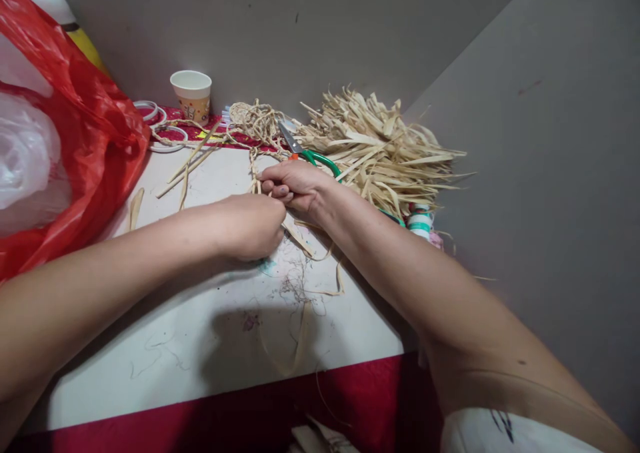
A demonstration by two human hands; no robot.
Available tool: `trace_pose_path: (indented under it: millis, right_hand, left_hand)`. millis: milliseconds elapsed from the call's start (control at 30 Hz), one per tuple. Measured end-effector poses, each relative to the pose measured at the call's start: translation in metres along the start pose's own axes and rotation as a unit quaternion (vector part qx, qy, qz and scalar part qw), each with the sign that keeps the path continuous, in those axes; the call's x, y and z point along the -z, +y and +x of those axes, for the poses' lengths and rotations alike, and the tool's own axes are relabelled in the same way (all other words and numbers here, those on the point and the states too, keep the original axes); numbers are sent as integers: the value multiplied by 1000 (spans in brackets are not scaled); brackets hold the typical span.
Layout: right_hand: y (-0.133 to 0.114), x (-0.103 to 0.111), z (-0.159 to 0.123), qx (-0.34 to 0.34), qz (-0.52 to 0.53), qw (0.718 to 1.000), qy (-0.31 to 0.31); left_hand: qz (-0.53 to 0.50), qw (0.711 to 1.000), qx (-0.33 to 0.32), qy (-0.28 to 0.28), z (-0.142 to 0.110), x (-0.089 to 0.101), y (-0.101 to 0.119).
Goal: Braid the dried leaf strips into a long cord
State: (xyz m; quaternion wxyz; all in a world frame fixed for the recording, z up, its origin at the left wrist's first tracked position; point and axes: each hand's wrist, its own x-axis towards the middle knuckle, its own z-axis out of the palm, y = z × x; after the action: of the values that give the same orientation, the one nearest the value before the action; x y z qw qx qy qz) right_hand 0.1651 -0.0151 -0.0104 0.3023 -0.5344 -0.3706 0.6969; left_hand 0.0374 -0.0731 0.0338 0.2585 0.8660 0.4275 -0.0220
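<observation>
A thin braid of pale dried-leaf strips point(253, 164) runs from the back of the table to my hands. My right hand point(299, 185) is closed, thumb and forefinger pinching the near end of the braid. Just nearer to me, my left hand point(255, 226) is closed in a fist with its back to the camera; a strip point(299, 238) comes out from beneath it, and its fingertips are hidden. Beyond my right hand lies a pair of scissors point(323, 161) with green handles, its blades pointing back and left. A coil of finished braid point(257, 120) sits behind.
A big pile of dried strips point(385, 150) fills the back right, beside a white and green roll point(420, 221). A paper cup point(193, 96) and white rings point(170, 140) stand back left. A red plastic bag point(95, 126) bulges at left. Loose fibres litter the white board point(150, 386).
</observation>
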Motion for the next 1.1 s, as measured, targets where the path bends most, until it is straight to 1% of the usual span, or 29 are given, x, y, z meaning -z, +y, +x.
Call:
trace_pose_path:
  millis: [33,67,100,133,167,200,233,267,300,333,400,467,533,633,700,733,867,933,1000,1100]
  right_hand:
    - [0,0,0,4,3,1000,2]
    - [0,1,-1,8,6,1000,-2]
    - [0,1,-1,9,10,1000,-10]
    - [0,2,-1,8,14,1000,-21]
    - [0,2,-2,5,17,999,-32]
    - [0,3,-2,1,19,999,-41]
    - [-1,3,-3,-3,20,999,-48]
    - [-1,3,-3,-5,21,998,-51]
    - [-1,3,-3,-4,23,998,-50]
    - [-1,3,-3,-2,24,998,-51]
    - [-1,3,-2,-2,21,998,-52]
    - [-1,3,-2,-2,17,998,-54]
    - [0,3,-2,-1,11,998,-56]
    - [0,4,-2,4,-4,999,-50]
    - [0,5,-2,12,-21,999,-46]
    - [1,5,-3,18,-33,998,-42]
    - [0,3,-5,45,-97,994,-19]
    - [-1,1,-7,55,-124,991,-12]
    - [-2,-2,-8,69,-155,986,-8]
    - [-5,-5,-10,96,-214,972,4]
  left_hand:
    - [3,998,-22,-66,-1,9,-2]
    - [-26,995,-24,-96,-1,18,-7]
    - [-80,993,-6,-88,1,26,-13]
    - [-133,990,18,-30,5,32,-20]
    - [-181,981,47,57,9,36,-29]
    - [-223,960,72,150,15,38,-38]
    - [-256,936,99,218,20,38,-46]
    - [-277,921,127,242,25,35,-53]
    - [-303,915,147,224,29,32,-58]
    - [-344,907,157,188,33,28,-62]
    - [-430,885,145,103,37,20,-66]
    - [-492,861,121,47,38,15,-67]
    - [-516,848,122,26,38,12,-66]
    - [-528,837,139,18,38,11,-66]
    - [-517,844,144,15,38,11,-66]
    - [-499,854,145,21,38,11,-65]
    - [-350,921,151,85,38,9,-65]
    - [-282,941,153,107,40,8,-66]
    - [-247,948,164,112,42,6,-67]
    - [-245,947,176,110,44,5,-68]
